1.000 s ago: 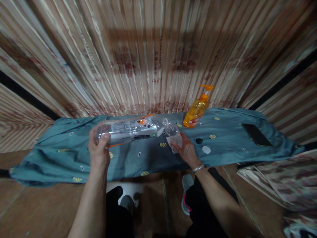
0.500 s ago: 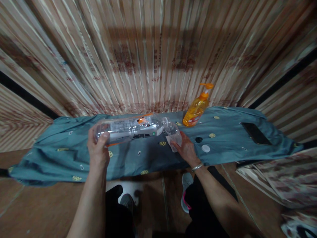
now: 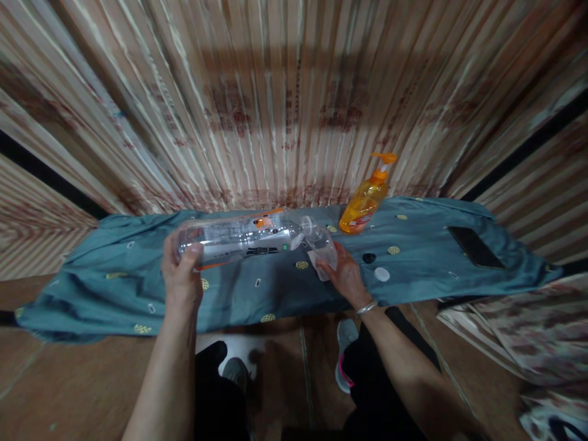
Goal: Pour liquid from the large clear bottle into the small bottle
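My left hand is wrapped round the base of a large clear plastic bottle with an orange and white label. The bottle lies nearly level in the air, its neck pointing right. At its mouth is the neck of a smaller clear bottle, which tilts down to the right. My right hand grips this small bottle near its lower end, and a pale label shows by the fingers. The two necks appear to meet; whether liquid passes between them I cannot tell.
An orange pump bottle stands at the back of the teal cloth. Right of my right hand lie a white cap and a small black cap. A dark phone rests at the right. Striped curtains hang behind.
Almost nothing differs. Both hands hold the two bottles in nearly the same pose, neck to neck.
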`<action>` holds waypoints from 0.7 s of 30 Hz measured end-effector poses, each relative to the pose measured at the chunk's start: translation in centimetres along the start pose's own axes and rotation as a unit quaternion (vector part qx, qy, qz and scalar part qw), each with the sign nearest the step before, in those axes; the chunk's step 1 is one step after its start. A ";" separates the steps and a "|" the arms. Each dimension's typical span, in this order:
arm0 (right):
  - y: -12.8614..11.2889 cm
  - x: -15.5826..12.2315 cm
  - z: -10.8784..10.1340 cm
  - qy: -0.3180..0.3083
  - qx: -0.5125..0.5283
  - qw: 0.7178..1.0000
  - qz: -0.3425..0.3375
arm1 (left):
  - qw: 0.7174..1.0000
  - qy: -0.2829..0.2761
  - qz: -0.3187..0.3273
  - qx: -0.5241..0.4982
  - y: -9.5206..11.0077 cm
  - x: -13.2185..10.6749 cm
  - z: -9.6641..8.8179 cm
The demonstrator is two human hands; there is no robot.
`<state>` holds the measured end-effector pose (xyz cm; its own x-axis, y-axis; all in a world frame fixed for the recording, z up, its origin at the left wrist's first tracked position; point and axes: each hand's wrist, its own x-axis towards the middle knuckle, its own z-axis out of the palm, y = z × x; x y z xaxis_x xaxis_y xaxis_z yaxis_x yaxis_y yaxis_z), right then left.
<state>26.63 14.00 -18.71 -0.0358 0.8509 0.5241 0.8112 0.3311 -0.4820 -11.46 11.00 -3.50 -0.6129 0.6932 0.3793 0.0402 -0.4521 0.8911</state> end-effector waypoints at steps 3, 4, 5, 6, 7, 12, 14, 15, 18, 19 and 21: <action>-0.1 0.0 0.0 -0.003 0.002 1.000 0.004 | 1.000 0.000 0.013 0.006 -0.3 0.0 -0.1; -0.1 0.0 0.0 -0.002 0.003 1.000 0.004 | 1.000 0.001 0.018 0.007 -0.4 0.0 -0.1; -0.2 0.0 0.0 0.000 0.003 1.000 0.003 | 1.000 0.002 0.020 0.008 -0.3 -0.1 -0.1; -0.2 0.0 0.0 0.002 0.002 1.000 0.003 | 1.000 0.002 0.019 0.006 -0.3 -0.1 0.0; -0.2 0.0 0.0 0.003 0.001 1.000 0.003 | 1.000 0.001 0.016 0.003 -0.2 -0.2 0.1; -0.1 -0.1 0.2 0.005 -0.002 1.000 0.003 | 1.000 -0.004 0.009 -0.008 0.2 -0.2 0.3; 0.0 -0.1 0.3 0.005 0.002 1.000 -0.004 | 1.000 -0.004 0.013 -0.005 0.1 -0.2 0.3; 0.1 -0.1 0.3 0.006 0.003 1.000 -0.006 | 1.000 -0.003 0.014 -0.006 0.1 -0.2 0.2; 0.1 -0.1 0.4 0.006 0.004 1.000 -0.003 | 1.000 -0.007 0.009 -0.006 -0.1 -0.1 0.1; 0.2 -0.2 0.4 0.004 0.003 1.000 -0.001 | 1.000 -0.010 0.009 -0.004 -0.1 -0.1 0.1; 0.1 -0.2 0.3 -0.001 0.001 1.000 0.002 | 1.000 -0.012 0.007 -0.005 -0.2 -0.1 0.0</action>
<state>26.53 14.04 -19.08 -0.0341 0.8524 0.5217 0.8099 0.3295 -0.4853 -11.44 11.02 -3.66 -0.5939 0.6996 0.3973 0.0404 -0.4673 0.8832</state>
